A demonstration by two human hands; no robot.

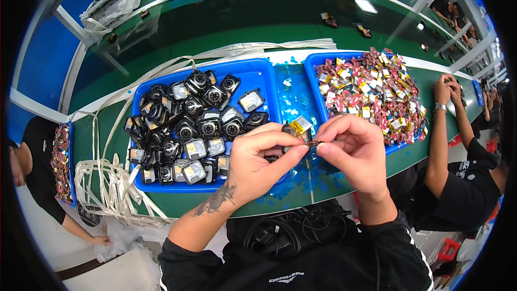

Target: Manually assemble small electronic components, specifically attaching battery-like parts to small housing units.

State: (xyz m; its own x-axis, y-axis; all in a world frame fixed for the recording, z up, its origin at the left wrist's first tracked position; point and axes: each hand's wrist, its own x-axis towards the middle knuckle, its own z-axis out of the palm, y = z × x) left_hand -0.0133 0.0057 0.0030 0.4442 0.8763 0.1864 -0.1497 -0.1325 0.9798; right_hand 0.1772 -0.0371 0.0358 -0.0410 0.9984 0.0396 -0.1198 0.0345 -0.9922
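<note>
My left hand (257, 160) and my right hand (356, 153) meet in front of me, between two blue trays. Both pinch a small dark electronic part (313, 143) between thumb and forefinger. A yellow-and-silver battery (300, 124) stands up just above the fingertips and seems joined to that part; the join is hidden by my fingers. Left of my hands, a blue tray (272, 83) holds a heap of black smartwatch cases (210, 125), some showing pale flat faces. The right blue tray (312, 70) is piled with small red circuit boards and yellow-silver batteries (371, 89).
Blue film scraps (293, 105) litter the green bench between the trays. White straps (110, 183) lie tangled at the left. Beyond runs a green conveyor belt (226, 27) with scattered parts. Coiled black cables (293, 229) lie near my lap. Co-workers sit on both sides.
</note>
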